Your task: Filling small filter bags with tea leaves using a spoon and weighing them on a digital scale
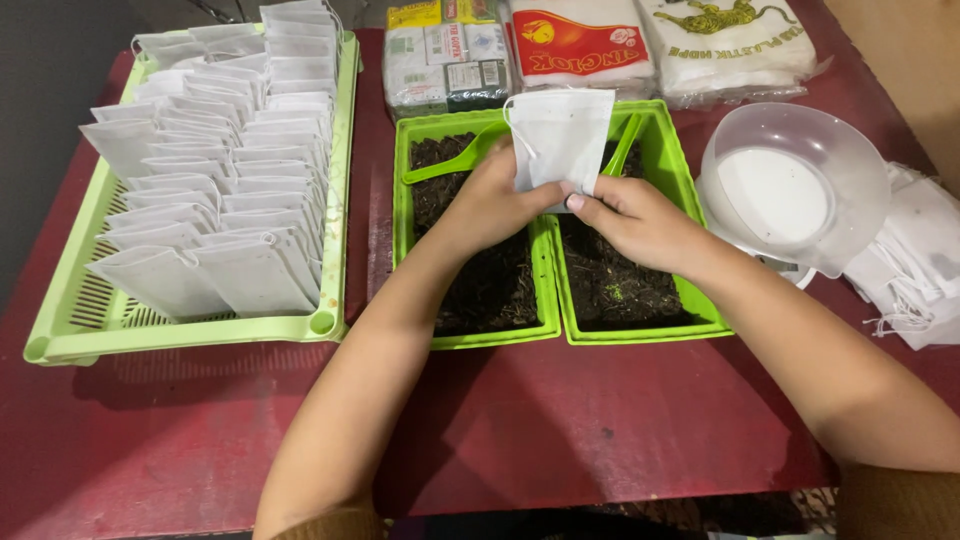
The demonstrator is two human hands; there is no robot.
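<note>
Near the upper centre of the frame, both hands pinch 1 small white filter bag (pixel 560 135) and hold it upright above the dark loose tea. The left hand (pixel 490 200) closes its fingers on the bag's lower left corner, and the right hand (pixel 635 220) grips the lower edge from the right, thumb tip pressed on the paper. A thin string runs along the bag's top left corner.

Below the hands, 2 green trays sit side by side and touching: the left green tray (pixel 490 338) and the right green tray (pixel 690 300), each filled with dark tea leaves. A green scoop (pixel 455 160) lies in the left one, its handle pointing toward the frame's left, and a second green scoop (pixel 625 140) leans in the right one, partly hidden behind the bag.

At the left of the frame, a larger pale green slotted tray (pixel 180 335) holds many filled white bags (pixel 215 170) standing in overlapping rows. At the right, a clear plastic bowl (pixel 790 185) rests tilted on a white base, and a heap of empty white bags with strings (pixel 920 270) lies just beside it at the frame's right edge. Along the top edge stand printed packets (pixel 445 55) and white plastic packs (pixel 655 40). Everything rests on a dark red bench (pixel 560 420)
</note>
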